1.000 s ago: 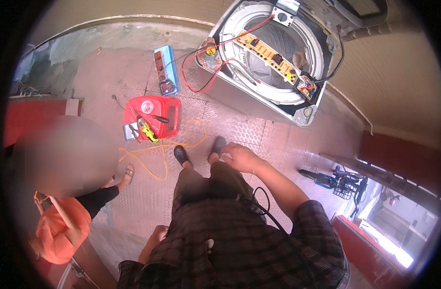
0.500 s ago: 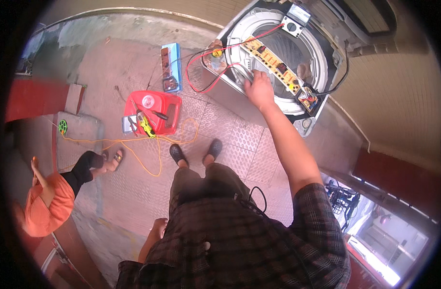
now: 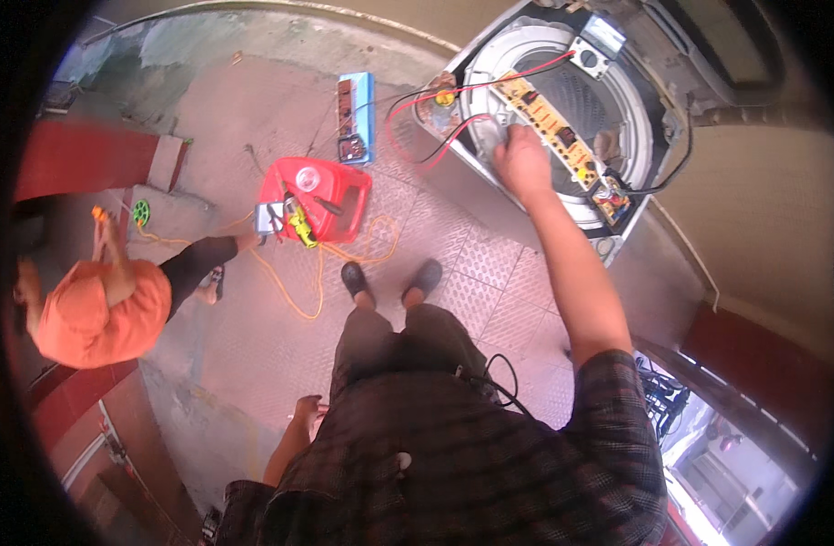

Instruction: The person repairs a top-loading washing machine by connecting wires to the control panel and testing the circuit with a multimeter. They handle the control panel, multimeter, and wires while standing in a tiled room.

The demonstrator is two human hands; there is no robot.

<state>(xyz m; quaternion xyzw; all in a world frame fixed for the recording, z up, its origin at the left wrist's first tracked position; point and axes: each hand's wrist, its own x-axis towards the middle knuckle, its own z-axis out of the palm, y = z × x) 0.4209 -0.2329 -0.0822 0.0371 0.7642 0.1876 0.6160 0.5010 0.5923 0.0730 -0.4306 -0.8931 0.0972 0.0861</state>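
Right hand (image 3: 523,162) over washer (image 3: 471,187) near edge, beside circuit board (image 3: 548,127), grip unclear; left hand (image 3: 306,409) low, can't tell grip

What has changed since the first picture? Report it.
The right hand reached forward, from drawn in close, to the open washing machine; whether it grips the test leads is unclear. The co-worker in orange shifted forward. As before: left hand low at the side, circuit board and meter on the machine.
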